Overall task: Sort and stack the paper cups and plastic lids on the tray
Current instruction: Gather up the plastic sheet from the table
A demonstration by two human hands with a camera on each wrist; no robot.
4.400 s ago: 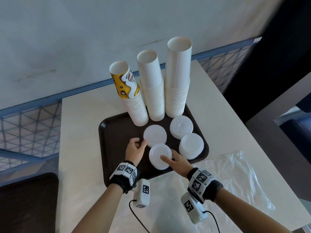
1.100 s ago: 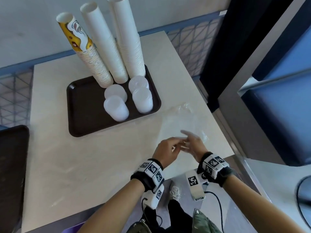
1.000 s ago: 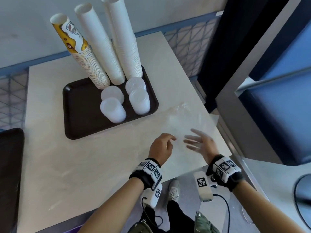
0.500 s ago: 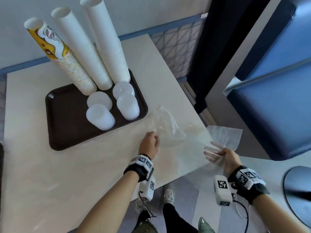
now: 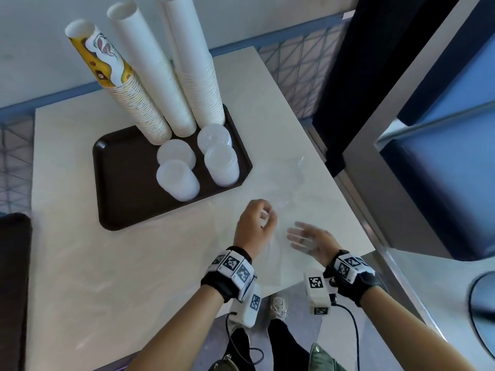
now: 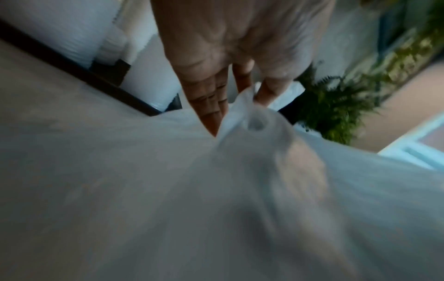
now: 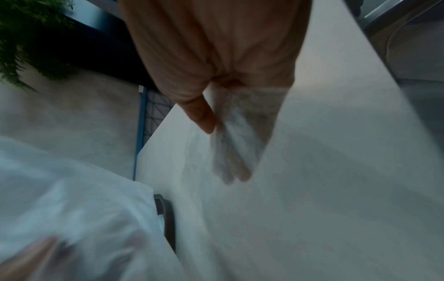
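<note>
Head view — left hand (image 5: pixel 254 226) pinches bag (image 5: pixel 270 253).

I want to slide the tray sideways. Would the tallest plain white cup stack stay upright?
Probably not if pushed fast: the tallest cup stack is very high over a narrow base on the tray, so it looks apt to tip. Being nested paper cups, it is likely light, so a slow push might work.
</note>
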